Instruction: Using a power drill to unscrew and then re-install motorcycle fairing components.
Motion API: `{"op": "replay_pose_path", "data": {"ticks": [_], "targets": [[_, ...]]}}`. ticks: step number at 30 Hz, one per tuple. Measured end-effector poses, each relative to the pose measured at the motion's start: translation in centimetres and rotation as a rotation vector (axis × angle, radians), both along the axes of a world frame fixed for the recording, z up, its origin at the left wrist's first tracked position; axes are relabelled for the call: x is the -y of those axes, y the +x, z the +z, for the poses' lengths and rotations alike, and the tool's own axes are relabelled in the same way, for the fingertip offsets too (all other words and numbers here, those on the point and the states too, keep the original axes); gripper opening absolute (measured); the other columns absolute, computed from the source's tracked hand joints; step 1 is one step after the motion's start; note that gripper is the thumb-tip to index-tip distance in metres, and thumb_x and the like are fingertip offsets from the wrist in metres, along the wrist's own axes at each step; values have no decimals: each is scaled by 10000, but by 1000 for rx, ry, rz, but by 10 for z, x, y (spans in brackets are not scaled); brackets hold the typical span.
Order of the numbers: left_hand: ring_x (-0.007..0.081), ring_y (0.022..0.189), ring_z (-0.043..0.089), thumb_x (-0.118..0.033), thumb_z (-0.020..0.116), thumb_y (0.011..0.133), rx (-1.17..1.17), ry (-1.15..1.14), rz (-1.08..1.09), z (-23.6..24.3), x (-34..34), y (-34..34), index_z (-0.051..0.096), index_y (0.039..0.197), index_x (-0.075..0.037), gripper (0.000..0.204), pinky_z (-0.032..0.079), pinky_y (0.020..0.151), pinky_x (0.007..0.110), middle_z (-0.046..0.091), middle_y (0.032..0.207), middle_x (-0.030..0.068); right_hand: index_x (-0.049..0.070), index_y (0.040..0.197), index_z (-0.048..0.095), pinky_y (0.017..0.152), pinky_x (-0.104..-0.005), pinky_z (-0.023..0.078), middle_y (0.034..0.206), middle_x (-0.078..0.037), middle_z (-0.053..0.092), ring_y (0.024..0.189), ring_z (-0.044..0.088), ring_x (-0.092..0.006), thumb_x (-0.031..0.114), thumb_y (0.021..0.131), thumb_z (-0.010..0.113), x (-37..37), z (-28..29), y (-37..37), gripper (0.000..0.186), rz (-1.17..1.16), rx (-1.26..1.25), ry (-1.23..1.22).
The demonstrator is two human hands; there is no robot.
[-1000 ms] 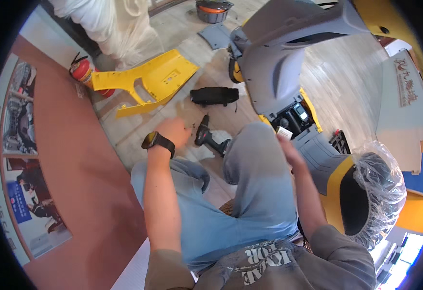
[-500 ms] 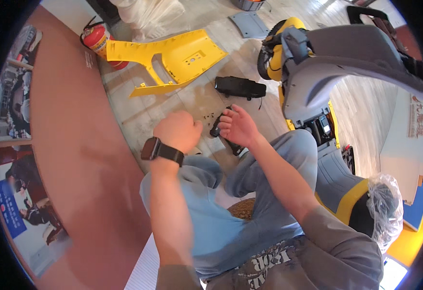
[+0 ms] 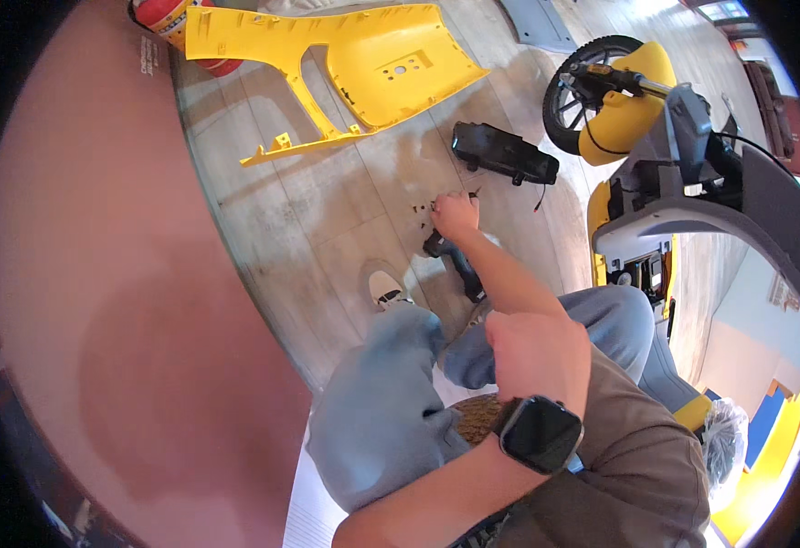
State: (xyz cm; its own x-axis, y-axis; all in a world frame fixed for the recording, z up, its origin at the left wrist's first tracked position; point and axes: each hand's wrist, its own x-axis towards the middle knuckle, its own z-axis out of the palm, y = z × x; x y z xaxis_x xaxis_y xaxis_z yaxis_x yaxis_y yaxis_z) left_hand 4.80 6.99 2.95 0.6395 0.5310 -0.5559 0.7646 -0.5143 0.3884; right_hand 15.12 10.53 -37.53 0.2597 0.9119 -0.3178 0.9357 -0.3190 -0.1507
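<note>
My right hand (image 3: pixel 455 217) reaches down to the floor with its fingers curled over the front body of a black cordless drill (image 3: pixel 464 272). The drill's handle runs back toward my feet, and a thin dark tip shows just beyond my fingers. Several small dark screws (image 3: pixel 420 210) lie beside that hand. My left hand (image 3: pixel 539 352), wearing a black watch (image 3: pixel 540 433) on the wrist, crosses my lap next to my right forearm; its fingers are hidden. Farther off on the floor is a long black plastic box (image 3: pixel 506 153) with a short cable.
A large yellow plastic panel (image 3: pixel 400 73) lies ahead on the left, near a red fire extinguisher (image 3: pixel 164 16). On the right stands a partly dismantled yellow and grey scooter (image 3: pixel 692 215). A reddish-brown surface (image 3: pixel 144 274) borders my left. A grey panel (image 3: pixel 539 23) lies at the back.
My right hand has gone down onto the drill from above it. My left hand has swung right and back toward my body. The view has shifted.
</note>
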Motion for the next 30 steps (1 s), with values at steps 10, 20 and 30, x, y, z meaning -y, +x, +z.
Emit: {"op": "replay_pose_path", "data": {"ticks": [10, 20, 30], "targets": [[251, 851, 620, -142, 573, 812, 249, 74, 513, 15, -21, -54, 622, 936, -102, 139, 459, 743, 383, 617, 1014, 117, 136, 867, 664, 838, -429, 382, 890, -69, 683, 958, 606, -277, 240, 743, 603, -10, -42, -4, 173, -25, 114, -42], [178, 664, 641, -155, 611, 768, 26, 13, 142, -10, -5, 13, 680, 808, -141, 80, 409, 604, 332, 640, 625, -2, 177, 906, 656, 813, -453, 436, 866, -87, 677, 876, 644, -274, 218, 795, 555, -8, 1, -13, 156, -180, -247, -6], [218, 705, 649, -153, 591, 794, -20, -45, 182, -11, 0, 28, 631, 843, -77, 100, 443, 632, 363, 654, 701, 37, 137, 910, 684, 827, -463, 423, 979, -86, 645, 990, 610, -276, 273, 793, 584, -28, -20, -30, 206, 25, -7, -112]]}}
